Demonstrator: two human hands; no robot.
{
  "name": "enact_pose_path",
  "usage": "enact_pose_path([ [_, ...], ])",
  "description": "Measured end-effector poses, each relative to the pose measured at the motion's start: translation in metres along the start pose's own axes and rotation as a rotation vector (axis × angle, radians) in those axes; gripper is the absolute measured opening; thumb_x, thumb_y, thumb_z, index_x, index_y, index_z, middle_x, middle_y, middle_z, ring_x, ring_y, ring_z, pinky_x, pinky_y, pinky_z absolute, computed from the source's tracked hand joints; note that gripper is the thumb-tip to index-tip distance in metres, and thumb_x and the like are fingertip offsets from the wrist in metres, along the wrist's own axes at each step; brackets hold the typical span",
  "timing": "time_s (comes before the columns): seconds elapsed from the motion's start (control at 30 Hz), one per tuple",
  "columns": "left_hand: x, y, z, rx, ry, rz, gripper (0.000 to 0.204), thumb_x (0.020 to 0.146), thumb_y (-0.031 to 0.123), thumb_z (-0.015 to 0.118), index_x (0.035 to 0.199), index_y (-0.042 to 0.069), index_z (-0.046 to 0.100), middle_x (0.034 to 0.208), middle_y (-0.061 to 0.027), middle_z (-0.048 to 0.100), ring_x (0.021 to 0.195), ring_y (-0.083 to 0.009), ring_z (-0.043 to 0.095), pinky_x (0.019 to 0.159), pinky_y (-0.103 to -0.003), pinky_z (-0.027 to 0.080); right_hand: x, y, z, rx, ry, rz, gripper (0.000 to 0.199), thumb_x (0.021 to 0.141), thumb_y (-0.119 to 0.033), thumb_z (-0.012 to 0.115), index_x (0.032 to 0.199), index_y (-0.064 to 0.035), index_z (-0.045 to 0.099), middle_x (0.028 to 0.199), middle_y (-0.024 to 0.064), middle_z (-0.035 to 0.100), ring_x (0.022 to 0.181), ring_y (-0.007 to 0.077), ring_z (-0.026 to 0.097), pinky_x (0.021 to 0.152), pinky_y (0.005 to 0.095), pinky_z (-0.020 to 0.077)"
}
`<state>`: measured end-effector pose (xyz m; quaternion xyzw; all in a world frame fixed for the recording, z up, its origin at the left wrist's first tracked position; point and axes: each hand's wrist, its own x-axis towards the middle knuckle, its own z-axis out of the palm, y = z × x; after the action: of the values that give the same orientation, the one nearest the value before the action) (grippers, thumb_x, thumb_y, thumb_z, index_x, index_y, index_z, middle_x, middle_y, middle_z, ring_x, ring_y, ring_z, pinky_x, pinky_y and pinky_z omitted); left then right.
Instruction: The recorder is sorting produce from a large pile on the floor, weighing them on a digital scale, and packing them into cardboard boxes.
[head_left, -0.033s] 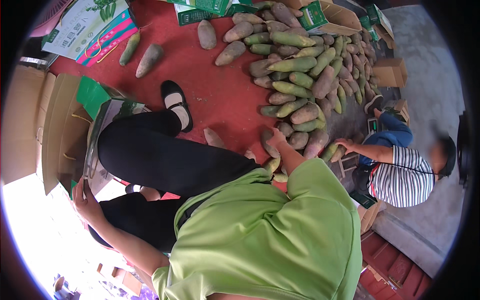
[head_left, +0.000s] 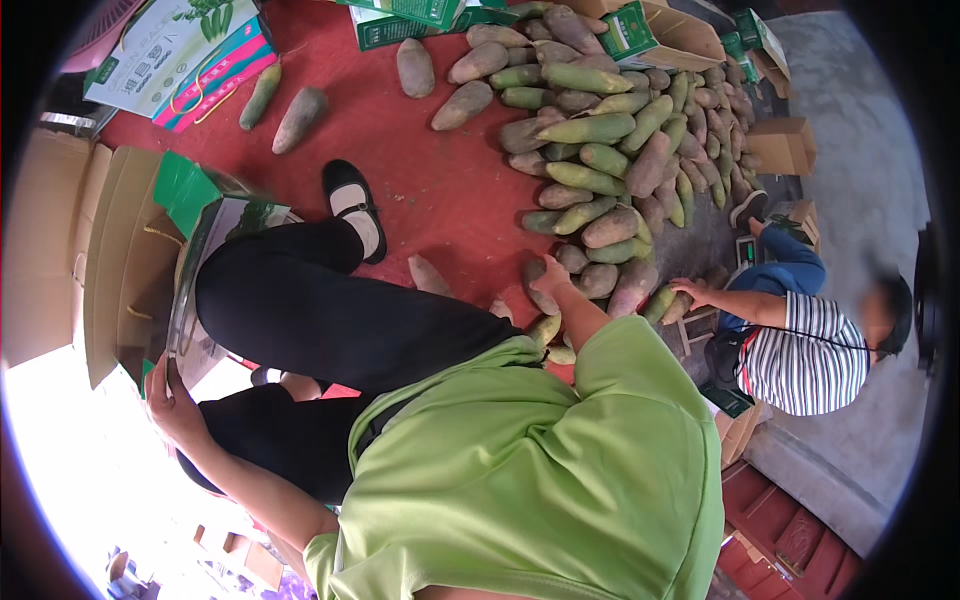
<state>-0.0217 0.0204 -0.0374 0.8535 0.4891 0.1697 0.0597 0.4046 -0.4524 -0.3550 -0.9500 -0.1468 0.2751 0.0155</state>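
Reaching to the right, my right hand [head_left: 553, 276] is wrapped round a muddy radish [head_left: 539, 289] at the near left edge of a large heap of green radishes [head_left: 590, 180]. The heap's radishes are long and thick, some green, some coated in brown dirt. At the far left, my left hand [head_left: 172, 403] pinches the near edge of an open carton [head_left: 115, 270] with green flaps and yellow cord handles. My legs partly cover that carton, and its inside is mostly hidden.
A person in a striped shirt [head_left: 805, 350] sits at the right, one hand on a radish by the heap. Loose radishes [head_left: 298, 120] lie on the red floor [head_left: 440, 190]. A printed carton [head_left: 180, 60] stands at far left; open boxes [head_left: 660, 40] stand behind the heap.
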Motion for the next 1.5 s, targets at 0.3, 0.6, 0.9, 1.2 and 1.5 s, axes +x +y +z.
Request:
enact_pose_path([
  [0.3, 0.005, -0.007, 0.004, -0.023, -0.018, -0.041, 0.018, 0.09, 0.01, 0.06, 0.104, 0.001, 0.067, 0.09, -0.0098, 0.065, 0.084, -0.0242, 0.064, 0.075, -0.033, 0.049, -0.004, -0.02, -0.034, 0.064, -0.083, 0.056, 0.05, 0.071, -0.021, 0.073, 0.118, -0.0121, 0.058, 0.117, 0.0129, 0.059, 0.111, 0.0316, 0.056, 0.093, 0.0382, 0.0474],
  [0.6, 0.001, 0.002, 0.002, -0.007, 0.018, -0.084, 0.017, 0.09, 0.008, 0.06, 0.104, 0.001, 0.067, 0.091, -0.0093, 0.065, 0.087, -0.0239, 0.063, 0.078, -0.033, 0.049, -0.012, -0.041, -0.032, -0.104, -0.224, 0.053, 0.082, 0.067, -0.025, 0.075, 0.14, -0.0152, 0.037, 0.128, 0.0224, 0.047, 0.12, 0.0382, 0.046, 0.101, 0.04, 0.0416],
  [0.9, 0.003, 0.035, -0.012, -0.005, 0.028, -0.077, 0.023, 0.082, -0.002, 0.061, 0.102, 0.006, 0.07, 0.09, -0.0097, 0.066, 0.084, -0.024, 0.063, 0.079, -0.032, 0.048, -0.018, -0.053, -0.014, -0.084, -0.287, -0.076, 0.058, 0.076, -0.032, 0.072, 0.123, -0.0124, 0.045, 0.123, 0.0186, 0.05, 0.117, 0.0392, 0.049, 0.096, 0.0454, 0.0438],
  [1.2, 0.002, 0.049, -0.021, -0.082, 0.017, -0.145, 0.024, 0.08, -0.003, 0.061, 0.101, 0.004, 0.069, 0.09, -0.0124, 0.065, 0.083, -0.0272, 0.065, 0.073, -0.034, 0.051, -0.016, -0.068, -0.016, -0.305, -0.278, -0.189, 0.068, 0.064, -0.038, 0.08, 0.119, -0.0099, 0.049, 0.117, 0.0185, 0.056, 0.109, 0.0381, 0.056, 0.092, 0.0453, 0.0459],
  [1.5, -0.006, 0.045, -0.037, -0.302, 0.093, -0.183, 0.019, 0.075, 0.002, 0.071, 0.094, 0.0, 0.07, 0.086, -0.0106, 0.067, 0.08, -0.0237, 0.066, 0.071, -0.031, 0.052, 0.017, -0.17, -0.105, 0.624, -0.119, -0.415, 0.051, 0.071, -0.005, 0.074, 0.117, -0.0045, 0.053, 0.109, 0.0106, 0.059, 0.102, 0.0222, 0.058, 0.087, 0.0338, 0.0468],
])
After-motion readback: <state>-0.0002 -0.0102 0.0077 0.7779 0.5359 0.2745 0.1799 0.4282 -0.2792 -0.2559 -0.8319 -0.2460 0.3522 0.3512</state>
